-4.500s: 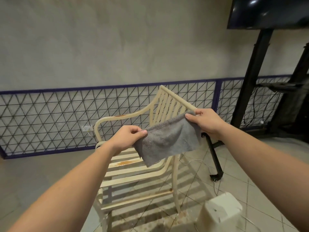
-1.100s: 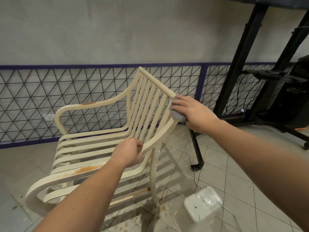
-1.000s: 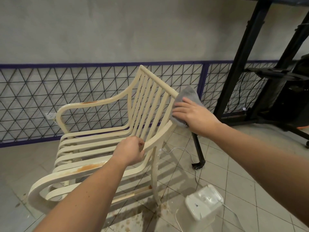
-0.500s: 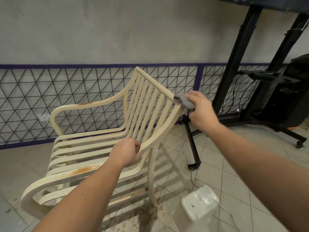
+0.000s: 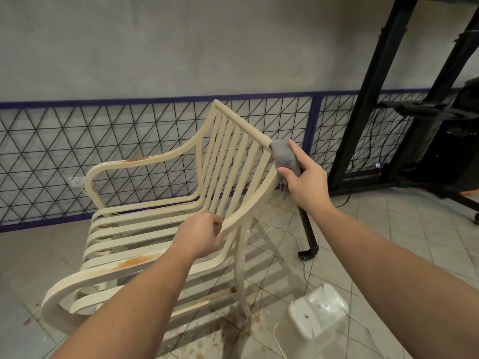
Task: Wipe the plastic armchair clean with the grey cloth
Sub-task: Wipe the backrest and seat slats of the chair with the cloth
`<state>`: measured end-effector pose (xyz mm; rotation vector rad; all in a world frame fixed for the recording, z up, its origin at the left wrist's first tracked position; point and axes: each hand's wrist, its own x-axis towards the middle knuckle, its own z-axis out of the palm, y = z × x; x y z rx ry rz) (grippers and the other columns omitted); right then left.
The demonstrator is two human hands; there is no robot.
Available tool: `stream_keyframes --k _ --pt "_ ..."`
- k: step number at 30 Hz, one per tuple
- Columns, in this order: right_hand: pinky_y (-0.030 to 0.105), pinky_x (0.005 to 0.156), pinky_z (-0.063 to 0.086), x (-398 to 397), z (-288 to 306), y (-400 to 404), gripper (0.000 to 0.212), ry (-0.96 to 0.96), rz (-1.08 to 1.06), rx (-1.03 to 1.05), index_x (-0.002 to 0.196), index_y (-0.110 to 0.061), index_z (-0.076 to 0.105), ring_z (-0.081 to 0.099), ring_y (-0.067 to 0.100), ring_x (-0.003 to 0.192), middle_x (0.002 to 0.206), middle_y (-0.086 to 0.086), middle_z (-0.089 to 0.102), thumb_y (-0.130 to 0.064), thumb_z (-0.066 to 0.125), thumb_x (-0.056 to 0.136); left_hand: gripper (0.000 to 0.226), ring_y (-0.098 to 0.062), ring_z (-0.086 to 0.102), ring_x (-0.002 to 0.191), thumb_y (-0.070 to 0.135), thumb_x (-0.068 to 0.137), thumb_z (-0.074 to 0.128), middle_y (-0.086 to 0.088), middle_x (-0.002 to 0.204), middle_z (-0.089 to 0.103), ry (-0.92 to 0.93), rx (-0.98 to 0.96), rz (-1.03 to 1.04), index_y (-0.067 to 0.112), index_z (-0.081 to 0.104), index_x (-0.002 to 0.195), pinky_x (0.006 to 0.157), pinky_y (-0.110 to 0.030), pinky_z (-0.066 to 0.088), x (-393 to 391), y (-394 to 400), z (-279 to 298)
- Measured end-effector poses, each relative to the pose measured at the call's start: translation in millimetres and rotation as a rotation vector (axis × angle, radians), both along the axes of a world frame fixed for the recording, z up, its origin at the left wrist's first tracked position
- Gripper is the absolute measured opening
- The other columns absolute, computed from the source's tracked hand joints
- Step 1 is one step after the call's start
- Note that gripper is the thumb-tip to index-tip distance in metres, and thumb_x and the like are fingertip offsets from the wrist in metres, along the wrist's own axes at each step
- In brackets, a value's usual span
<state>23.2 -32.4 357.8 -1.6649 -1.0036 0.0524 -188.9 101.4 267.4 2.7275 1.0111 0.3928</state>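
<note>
A: Grey terry cloth?
B: Bunched in right hand, fingers clamped on it, pressed at top corner of cream slatted plastic armchair.
A: Left hand?
B: Curled round near armrest. Armchair stands on tiled floor.

Tiled floor bears armchair and white appliance.

No text can be read anywhere (the white box's small dark label is too blurred).
</note>
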Motion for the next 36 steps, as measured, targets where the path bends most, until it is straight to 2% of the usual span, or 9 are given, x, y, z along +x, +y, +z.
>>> stream_keyframes --k 4,9,12,16,19,23,26,32,36 --pt "0.027 0.09 0.056 17.5 11.9 -12.9 0.04 -0.216 -0.098 0.063 0.123 -0.029 0.065 0.062 0.006 0.102 0.116 -0.007 0.066 -0.005 0.065 0.09 0.009 -0.017 0.057 0.086 0.039 0.087 0.066 0.013 0.098 0.064 0.0 -0.005 0.002 0.035 0.059 0.083 0.066 -0.027 0.038 -0.5 -0.4 2.6" --pt "0.041 0.113 0.029 24.8 40.8 -2.1 0.033 -1.093 0.065 -0.295 0.123 -0.026 0.064 0.041 0.022 0.136 0.137 -0.005 0.057 -0.02 0.062 0.09 0.02 -0.018 0.059 0.08 0.041 0.086 0.063 0.01 0.087 0.064 0.005 0.026 0.006 0.024 0.061 0.075 0.055 -0.027 0.034 -0.9 2.8 -2.7" --pt "0.049 0.123 0.003 22.2 35.5 7.6 0.032 -1.363 0.21 -0.53 0.118 -0.029 0.067 0.037 0.022 0.143 0.134 -0.008 0.062 -0.026 0.054 0.089 0.018 -0.018 0.061 0.08 0.043 0.085 0.064 0.01 0.085 0.065 0.009 0.014 -0.001 0.026 0.065 0.078 0.057 -0.028 0.041 -0.6 5.6 -4.2" --pt "0.043 0.121 0.026 14.8 33.2 10.1 0.038 -1.361 0.647 -0.655 0.118 -0.025 0.071 0.058 0.016 0.122 0.121 -0.005 0.07 -0.006 0.064 0.087 0.019 -0.019 0.061 0.08 0.04 0.083 0.063 0.01 0.081 0.064 -0.011 0.008 0.002 0.026 0.058 0.071 0.062 -0.03 0.047 -1.1 8.3 -8.5" --pt "0.042 0.1 0.05 17.6 55.9 15.3 0.035 -1.278 0.567 -0.516 0.116 -0.021 0.071 0.064 0.016 0.107 0.109 -0.004 0.072 -0.005 0.069 0.086 0.02 -0.019 0.061 0.076 0.04 0.083 0.063 0.009 0.079 0.063 -0.019 -0.004 0.0 0.025 0.059 0.07 0.06 -0.029 0.044 -1.9 9.8 -9.5" --pt "0.043 0.111 0.037 11.1 50.5 18.6 0.03 -1.371 0.335 -0.648 0.123 -0.032 0.065 0.055 0.019 0.122 0.121 -0.008 0.067 -0.035 0.059 0.093 0.018 -0.016 0.061 0.077 0.04 0.084 0.064 0.01 0.081 0.065 -0.018 -0.02 -0.008 0.026 0.061 0.073 0.06 -0.027 0.041 -2.7 9.4 -7.5" --pt "0.042 0.113 0.033 4.4 22.7 17.7 0.035 -1.404 0.49 -0.739 0.126 -0.032 0.066 0.053 0.015 0.125 0.129 -0.013 0.065 -0.038 0.057 0.092 0.016 -0.016 0.063 0.081 0.04 0.084 0.065 0.011 0.084 0.066 -0.01 -0.021 -0.001 0.027 0.063 0.076 0.063 -0.028 0.045 -3.5 8.8 -4.8" --pt "0.035 0.092 0.047 8.1 52.4 24.5 0.018 -1.314 0.406 -0.565 0.101 -0.025 0.071 0.06 0.016 0.096 0.09 -0.008 0.068 -0.029 0.056 0.092 0.019 -0.018 0.064 0.083 0.041 0.086 0.065 0.009 0.086 0.069 -0.009 -0.02 0.007 0.025 0.064 0.077 0.066 -0.03 0.051 -4.2 6.5 -2.5" --pt "0.044 0.111 0.033 -0.3 20.6 26.7 0.04 -1.445 0.281 -0.744 0.118 -0.035 0.065 0.054 0.02 0.12 0.115 -0.011 0.067 -0.053 0.04 0.092 0.022 -0.018 0.064 0.081 0.044 0.084 0.065 0.008 0.084 0.068 0.003 -0.033 0.017 0.024 0.064 0.076 0.064 -0.03 0.051 -3.0 8.6 -3.6"
